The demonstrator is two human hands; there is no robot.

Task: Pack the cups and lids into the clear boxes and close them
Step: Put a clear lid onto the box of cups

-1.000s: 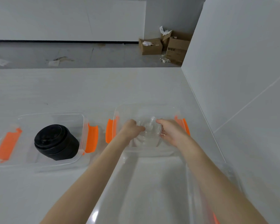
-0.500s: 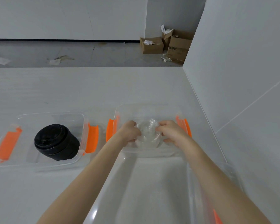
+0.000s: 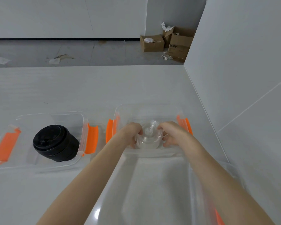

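A stack of clear, ribbed plastic dome lids (image 3: 148, 135) is held between both hands inside the right-hand clear plastic box with orange latches (image 3: 182, 122), low over its floor; whether it rests there cannot be told. The left hand (image 3: 132, 133) is closed on the stack's left edge, the right hand (image 3: 171, 133) on its right edge, each grip narrow and filled by the lids. A stack of black plastic lids (image 3: 55, 142) is seen lying in the left-hand clear box with orange latches (image 3: 81, 127), on the white tabletop (image 3: 88, 88). A large clear plastic tub (image 3: 152, 184) is seen nearest the camera, under the forearms.

Handling, as judged: thin, light, slick, easily crushed or fanned apart. The stack is best taken at opposite rims, squeezed gently and kept level.
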